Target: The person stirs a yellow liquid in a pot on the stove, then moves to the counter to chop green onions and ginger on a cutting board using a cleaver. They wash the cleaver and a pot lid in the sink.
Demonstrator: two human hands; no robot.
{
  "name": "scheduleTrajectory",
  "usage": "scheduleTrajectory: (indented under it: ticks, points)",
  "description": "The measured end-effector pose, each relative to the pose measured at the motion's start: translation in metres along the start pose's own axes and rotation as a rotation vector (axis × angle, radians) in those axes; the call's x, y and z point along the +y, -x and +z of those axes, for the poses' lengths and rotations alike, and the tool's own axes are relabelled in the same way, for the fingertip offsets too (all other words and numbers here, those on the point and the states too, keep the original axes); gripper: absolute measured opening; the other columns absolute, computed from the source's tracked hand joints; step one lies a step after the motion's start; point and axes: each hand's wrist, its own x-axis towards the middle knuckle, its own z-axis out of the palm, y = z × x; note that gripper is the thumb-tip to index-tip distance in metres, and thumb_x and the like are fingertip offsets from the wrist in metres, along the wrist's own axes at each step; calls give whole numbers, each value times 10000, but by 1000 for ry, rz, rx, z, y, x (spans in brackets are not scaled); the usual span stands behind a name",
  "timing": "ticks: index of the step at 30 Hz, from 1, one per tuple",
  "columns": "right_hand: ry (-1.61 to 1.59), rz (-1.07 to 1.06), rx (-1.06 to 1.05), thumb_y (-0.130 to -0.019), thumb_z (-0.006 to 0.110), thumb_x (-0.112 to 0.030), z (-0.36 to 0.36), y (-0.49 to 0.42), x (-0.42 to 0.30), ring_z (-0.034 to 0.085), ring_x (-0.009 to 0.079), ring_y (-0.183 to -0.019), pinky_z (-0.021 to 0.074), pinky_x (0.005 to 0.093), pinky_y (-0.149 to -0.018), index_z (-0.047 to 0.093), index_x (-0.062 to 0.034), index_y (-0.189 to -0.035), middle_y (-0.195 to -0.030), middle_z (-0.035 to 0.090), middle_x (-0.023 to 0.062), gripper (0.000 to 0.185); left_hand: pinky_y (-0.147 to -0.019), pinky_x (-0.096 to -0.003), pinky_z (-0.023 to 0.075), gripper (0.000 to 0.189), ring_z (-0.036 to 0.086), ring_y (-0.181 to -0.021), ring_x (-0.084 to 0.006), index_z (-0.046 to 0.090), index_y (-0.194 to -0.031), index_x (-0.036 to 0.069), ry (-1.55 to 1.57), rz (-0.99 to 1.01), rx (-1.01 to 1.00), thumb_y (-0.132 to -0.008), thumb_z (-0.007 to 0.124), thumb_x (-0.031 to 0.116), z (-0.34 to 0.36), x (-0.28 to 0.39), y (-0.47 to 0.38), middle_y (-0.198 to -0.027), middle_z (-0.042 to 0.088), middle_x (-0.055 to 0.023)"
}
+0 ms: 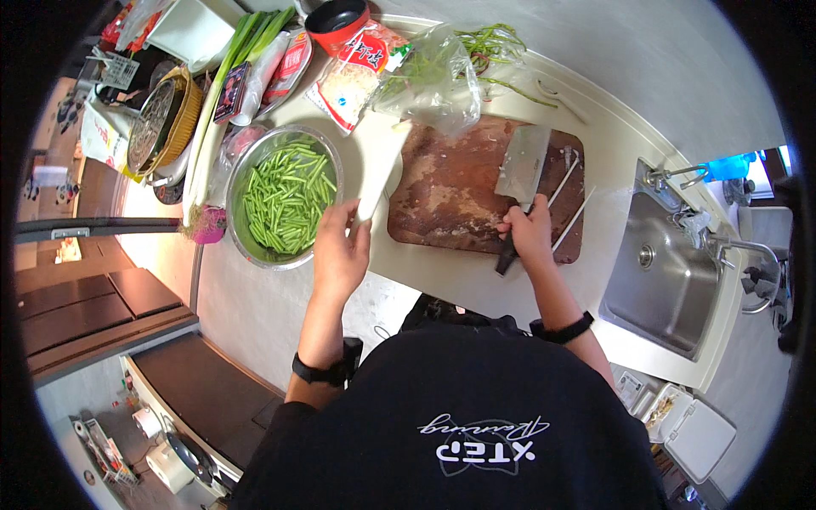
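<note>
My right hand point(530, 229) grips the black handle of a cleaver. The wide steel cleaver blade point(524, 162) is over the right part of a worn brown wooden cutting board point(446, 178). In my left hand point(341, 255) is a long, smooth white piece point(384, 172), perhaps a vegetable stalk, pointing away from me beside the board's left edge. Just left of that hand stands a steel bowl point(233, 220) holding cut green beans point(287, 197). Two thin white sticks point(565, 181) lie along the board's right side.
A plastic bag of greens point(433, 83), a printed food packet point(349, 80) and a red pan point(338, 25) line the back. Loose long beans point(488, 44) lie beside them. Large scallions point(213, 127) lie left of the bowl. A steel sink point(663, 274) is at right.
</note>
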Motion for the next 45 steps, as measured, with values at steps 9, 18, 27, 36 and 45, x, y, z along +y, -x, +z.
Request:
scheduleTrajectory:
  ticks: [9,18,27,36,45]
  points:
    - [514,-144,-586,-873,599,-141,3,49,-27,626,296,-697,472,417,-647,504,-53,-1120,-747,590,210,279,-824,-331,507,286,595,-916,-235,573,-1146,-34,207,-244,90,-871,634,9,-3,-19,46,-998,583,-146]
    - [520,-319,-390,-856,610,-116,-30,-10,-16,593,196,-647,470,350,-608,572,-63,-1112,-743,623,142,264,-815,-342,516,303,607,-919,-257,574,-1152,-24,38,-197,53,-864,645,36,8,-10,48,-1028,589,-150]
    - [531,-395,161,-874,617,-134,-97,-86,-25,566,156,-569,459,321,-538,581,-44,-1100,-712,611,67,246,-822,-382,507,293,603,-946,-326,590,-1122,-22,27,-136,-56,-835,630,18,39,2,42,-1044,593,-173]
    - [279,-205,-65,-891,624,-120,-85,-54,-18,513,105,-484,401,287,-441,572,-82,-1128,-655,584,22,245,-892,-430,470,299,572,-1008,-380,606,-1110,12,-45,-19,-218,-815,640,52,87,16,13,-1040,610,-186]
    - [-396,-230,-41,-946,562,-123,-115,-38,-48,499,104,-501,437,263,-433,528,-41,-1080,-753,551,41,161,-885,-457,465,269,570,-1002,-388,630,-1086,43,-147,174,-281,-817,627,51,137,20,-32,-1046,607,-189]
